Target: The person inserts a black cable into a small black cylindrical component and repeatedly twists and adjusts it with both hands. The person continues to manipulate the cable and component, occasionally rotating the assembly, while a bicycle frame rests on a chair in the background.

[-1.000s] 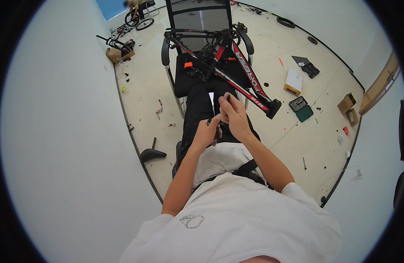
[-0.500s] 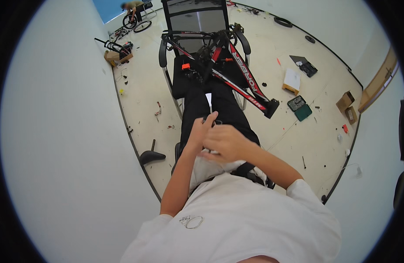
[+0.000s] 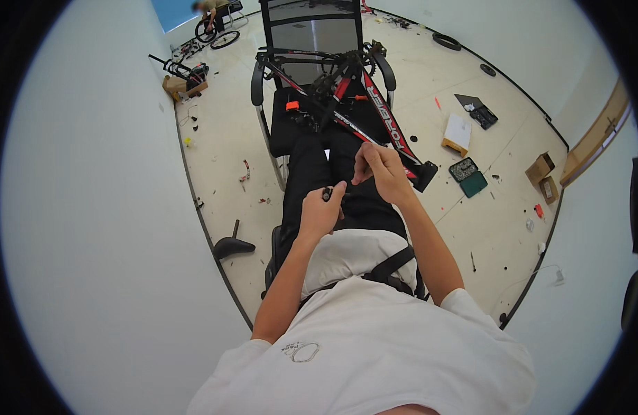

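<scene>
Above my lap, my left hand [image 3: 323,210] is closed around a small black cylindrical part [image 3: 326,194], whose rounded end sticks out beside the thumb. Most of that part is hidden in the palm. To its right and slightly farther off, my right hand [image 3: 382,171] is raised with thumb and fingers pinched together; anything between them is too small to make out. The two hands are apart. Beyond them, a black, red and white bicycle frame [image 3: 383,111] rests across a black office chair [image 3: 283,135], with its head tube end behind my right wrist.
Small orange object [image 3: 292,106] lies on the chair seat. Left floor: a bicycle saddle [image 3: 234,247] and a box of parts [image 3: 175,88]. Right floor: a green case [image 3: 474,182], a white-topped box [image 3: 457,131] and cardboard boxes [image 3: 540,169]. A person [image 3: 209,10] handles a wheel far back.
My right hand has moved away from the left, up and to the right, and is now pinched. The left hand stays almost in place, its black part now more visible.
</scene>
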`<action>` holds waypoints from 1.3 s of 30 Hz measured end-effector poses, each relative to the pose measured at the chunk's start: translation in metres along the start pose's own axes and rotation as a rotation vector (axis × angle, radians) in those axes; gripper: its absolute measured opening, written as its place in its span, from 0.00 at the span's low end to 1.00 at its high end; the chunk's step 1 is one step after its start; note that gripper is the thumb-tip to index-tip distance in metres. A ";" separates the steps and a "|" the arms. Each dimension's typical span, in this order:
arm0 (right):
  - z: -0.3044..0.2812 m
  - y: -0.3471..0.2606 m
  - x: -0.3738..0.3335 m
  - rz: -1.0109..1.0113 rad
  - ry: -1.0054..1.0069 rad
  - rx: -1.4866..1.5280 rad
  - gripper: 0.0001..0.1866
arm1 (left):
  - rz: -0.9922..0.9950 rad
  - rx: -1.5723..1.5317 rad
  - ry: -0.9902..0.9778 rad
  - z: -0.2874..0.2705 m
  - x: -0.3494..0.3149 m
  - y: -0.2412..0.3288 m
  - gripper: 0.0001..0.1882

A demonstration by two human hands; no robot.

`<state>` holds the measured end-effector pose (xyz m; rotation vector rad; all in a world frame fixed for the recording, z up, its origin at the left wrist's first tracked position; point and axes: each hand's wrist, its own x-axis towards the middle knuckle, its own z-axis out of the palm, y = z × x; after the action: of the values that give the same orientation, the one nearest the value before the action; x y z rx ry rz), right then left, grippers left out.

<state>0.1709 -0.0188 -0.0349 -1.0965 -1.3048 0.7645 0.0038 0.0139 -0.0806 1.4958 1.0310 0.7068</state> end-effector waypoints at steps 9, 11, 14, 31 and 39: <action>0.006 -0.011 -0.030 -0.104 0.093 0.026 0.27 | 0.120 -0.122 -0.096 -0.007 0.009 -0.004 0.19; 0.004 -0.011 -0.033 -0.085 0.013 0.070 0.33 | 0.265 0.005 0.043 -0.005 0.013 -0.014 0.19; 0.001 -0.011 -0.037 0.035 -0.072 0.241 0.35 | 0.450 0.204 0.273 -0.009 0.006 0.000 0.19; 0.046 0.028 -0.052 0.608 -0.145 0.516 0.25 | 0.769 0.330 0.421 -0.014 0.013 -0.017 0.16; 0.040 0.042 -0.050 0.301 -0.237 0.225 0.18 | 0.095 -0.277 0.101 -0.014 0.003 0.009 0.21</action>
<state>0.1299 -0.0430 -0.0952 -1.0539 -1.2249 1.2675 -0.0047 0.0231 -0.0692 1.2847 0.8999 0.9607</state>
